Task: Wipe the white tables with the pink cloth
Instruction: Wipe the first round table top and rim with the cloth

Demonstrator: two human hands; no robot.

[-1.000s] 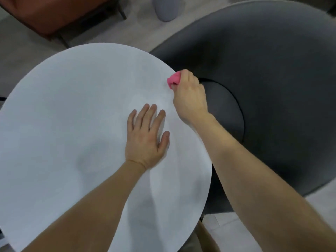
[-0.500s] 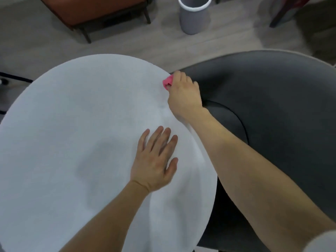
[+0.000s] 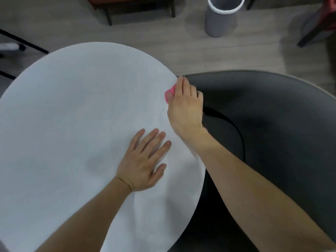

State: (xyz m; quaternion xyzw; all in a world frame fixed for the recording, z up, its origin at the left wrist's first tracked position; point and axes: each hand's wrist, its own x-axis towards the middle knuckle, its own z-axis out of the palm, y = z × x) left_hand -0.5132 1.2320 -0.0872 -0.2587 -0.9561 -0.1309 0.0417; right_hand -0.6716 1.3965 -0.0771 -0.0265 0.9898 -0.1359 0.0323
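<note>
Right hand [image 3: 185, 106] grips pink cloth [image 3: 170, 93] at the bench's [image 3: 72, 115] right rim; cloth mostly hidden under its fingers. Left hand [image 3: 143, 162] lies flat, fingers spread, on bench nearby.

White round table [image 3: 72, 124], pink cloth [image 3: 170, 92] on its rim, left hand [image 3: 143, 162] flat atop.

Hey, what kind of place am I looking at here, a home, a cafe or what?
Probably a lounge or cafe-style seating area, though a living room is possible. A round white table stands beside a grey tub chair, with a grey bin on the wood-look floor beyond.
</note>
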